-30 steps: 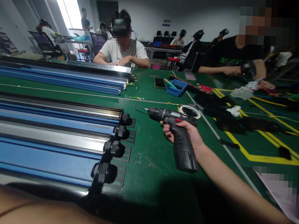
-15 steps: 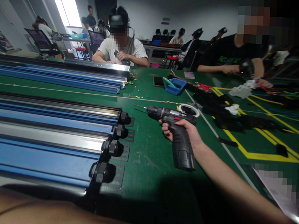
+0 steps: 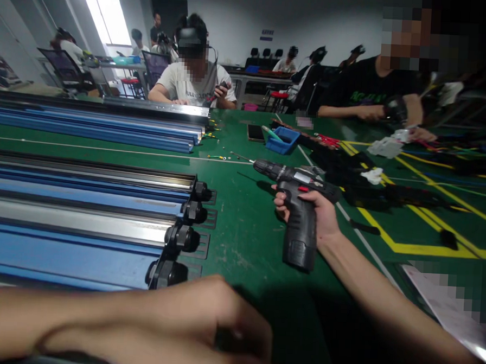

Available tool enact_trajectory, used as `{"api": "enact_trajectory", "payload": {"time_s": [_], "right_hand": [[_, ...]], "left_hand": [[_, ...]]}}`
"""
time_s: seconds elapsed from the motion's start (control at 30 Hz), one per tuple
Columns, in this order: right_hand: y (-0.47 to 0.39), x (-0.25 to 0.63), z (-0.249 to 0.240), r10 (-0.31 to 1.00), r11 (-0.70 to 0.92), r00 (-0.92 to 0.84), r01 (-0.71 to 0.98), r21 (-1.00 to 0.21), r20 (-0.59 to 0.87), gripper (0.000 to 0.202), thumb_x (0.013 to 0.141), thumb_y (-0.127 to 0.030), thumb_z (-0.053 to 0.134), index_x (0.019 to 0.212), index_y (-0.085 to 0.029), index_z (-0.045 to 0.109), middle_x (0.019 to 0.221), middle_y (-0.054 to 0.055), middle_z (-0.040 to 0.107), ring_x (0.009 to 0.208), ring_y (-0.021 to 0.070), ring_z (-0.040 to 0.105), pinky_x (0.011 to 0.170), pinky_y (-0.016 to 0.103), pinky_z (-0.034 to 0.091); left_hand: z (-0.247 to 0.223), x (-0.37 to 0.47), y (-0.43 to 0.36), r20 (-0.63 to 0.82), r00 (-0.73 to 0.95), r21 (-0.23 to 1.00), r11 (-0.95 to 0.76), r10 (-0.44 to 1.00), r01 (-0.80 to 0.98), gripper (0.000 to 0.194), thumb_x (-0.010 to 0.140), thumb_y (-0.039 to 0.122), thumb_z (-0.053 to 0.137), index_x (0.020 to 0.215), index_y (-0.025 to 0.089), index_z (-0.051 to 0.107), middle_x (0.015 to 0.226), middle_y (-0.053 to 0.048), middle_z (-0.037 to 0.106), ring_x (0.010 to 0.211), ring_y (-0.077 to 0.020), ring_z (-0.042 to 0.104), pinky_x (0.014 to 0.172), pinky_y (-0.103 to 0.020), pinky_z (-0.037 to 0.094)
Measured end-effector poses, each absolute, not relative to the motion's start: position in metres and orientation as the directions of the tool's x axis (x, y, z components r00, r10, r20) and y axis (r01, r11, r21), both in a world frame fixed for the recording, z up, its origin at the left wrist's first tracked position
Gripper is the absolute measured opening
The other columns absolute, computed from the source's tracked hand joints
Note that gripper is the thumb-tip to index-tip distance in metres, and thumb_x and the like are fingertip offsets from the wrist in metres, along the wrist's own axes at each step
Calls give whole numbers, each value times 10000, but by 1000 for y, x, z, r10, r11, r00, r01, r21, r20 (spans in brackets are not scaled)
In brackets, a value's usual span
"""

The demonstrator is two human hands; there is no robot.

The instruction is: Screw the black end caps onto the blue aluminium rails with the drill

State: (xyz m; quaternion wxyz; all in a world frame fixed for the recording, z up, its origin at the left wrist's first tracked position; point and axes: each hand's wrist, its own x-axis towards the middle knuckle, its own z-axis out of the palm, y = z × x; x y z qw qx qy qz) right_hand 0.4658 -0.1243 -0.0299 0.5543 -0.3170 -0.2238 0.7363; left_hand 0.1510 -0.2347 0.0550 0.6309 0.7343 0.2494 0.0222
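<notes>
My right hand (image 3: 326, 211) is wrapped around the grip of a black cordless drill (image 3: 300, 236). The drill, fitted with a long thin bit, is angled toward the far left above the green table (image 3: 240, 236). At the bottom edge, my left hand (image 3: 203, 316) reaches in over the near side of the table, its fingers curled downward. The frame's lower edge cuts off its fingertips, so whether it holds anything cannot be seen. Left of the drill lie several blue and silver metal profiles (image 3: 77, 244) with black end plates and black cable glands (image 3: 181, 237).
More profiles (image 3: 95, 122) lie farther back. A blue bin (image 3: 282, 140) and a phone (image 3: 256, 132) are beyond the drill. Yellow tape (image 3: 422, 249), cables and black parts spread to the right. Two co-workers, one in a white shirt (image 3: 199, 82) and one in a black shirt (image 3: 366, 85), work across the table.
My left hand has come in from the lower left toward the middle. The drill in my right hand has shifted slightly right and turned, its bit now clear of the profiles.
</notes>
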Motion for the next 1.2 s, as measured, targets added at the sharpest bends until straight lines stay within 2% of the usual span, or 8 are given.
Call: {"api": "enact_trajectory", "payload": {"time_s": [0.1, 0.17, 0.3, 0.43, 0.6, 0.87, 1.03, 1.2], "right_hand": [[-124, 491, -28, 983, -181, -122, -731, -658, -135, 573, 738, -211, 546, 1303, -119, 566, 892, 70, 650, 765, 177, 653, 602, 253, 632], [-123, 510, -31, 993, -118, -77, -773, -623, -92, 561, 746, -221, 546, 1301, -135, 558, 905, 57, 650, 771, 168, 650, 610, 257, 631], [-121, 537, -45, 996, 15, 58, -855, -519, -66, 570, 734, -199, 548, 1298, -120, 529, 897, 51, 644, 764, 152, 644, 658, 250, 634], [-122, 544, -52, 990, 86, 128, -878, -470, -58, 557, 720, -203, 553, 1273, -133, 527, 885, 49, 637, 734, 157, 635, 648, 268, 638], [-119, 539, -50, 990, 62, 115, -875, -480, -82, 534, 748, -221, 537, 1270, -110, 524, 862, 54, 626, 689, 147, 614, 612, 259, 616], [-112, 544, -55, 989, 62, 120, -863, -501, -84, 471, 726, -236, 551, 1189, -150, 548, 848, 30, 636, 621, 123, 584, 574, 235, 594], [-109, 548, -59, 990, 69, 122, -867, -494, -76, 480, 736, -242, 541, 1207, -147, 546, 852, 29, 636, 607, 121, 576, 556, 243, 587], [-111, 544, -55, 989, 42, 108, -865, -499, -104, 465, 747, -232, 532, 1204, -148, 544, 854, 32, 634, 605, 118, 565, 565, 238, 585]], "left_hand": [[60, 164, -201, -238, 861, 905, -219, 449, 364, 412, 967, 506, 563, 724, 176, 596, 630, 33, 495, 598, -95, 420, 569, -228, 352], [55, 171, -179, -124, 868, 820, -443, 481, 362, 357, 988, 465, 541, 780, 185, 617, 652, 23, 546, 599, -105, 465, 587, -239, 369], [38, 200, -121, 81, 894, 326, -859, 441, 395, 205, 986, 326, 516, 937, 171, 641, 905, -75, 691, 792, -197, 640, 675, -290, 430], [24, 252, -56, 88, 891, 33, -895, 445, 444, 235, 935, 280, 565, 1113, 142, 630, 1066, -137, 710, 886, -260, 685, 689, -316, 466], [11, 319, -9, 83, 902, 40, -906, 424, 422, 382, 908, 281, 616, 1244, 100, 602, 1179, -179, 696, 1027, -293, 676, 812, -346, 502], [-26, 374, -18, 83, 993, 203, -977, 82, 64, 403, 904, 213, 618, 1290, 100, 617, 1275, -179, 671, 1134, -277, 649, 945, -356, 496], [-34, 380, -19, 131, 988, 248, -968, 78, 44, 296, 892, 104, 522, 1144, 123, 676, 1148, -144, 715, 1058, -251, 668, 887, -324, 497], [-21, 358, -14, 139, 975, 263, -956, 172, 131, 210, 902, 154, 537, 1070, 111, 654, 1099, -155, 697, 962, -242, 656, 819, -321, 488]]}}
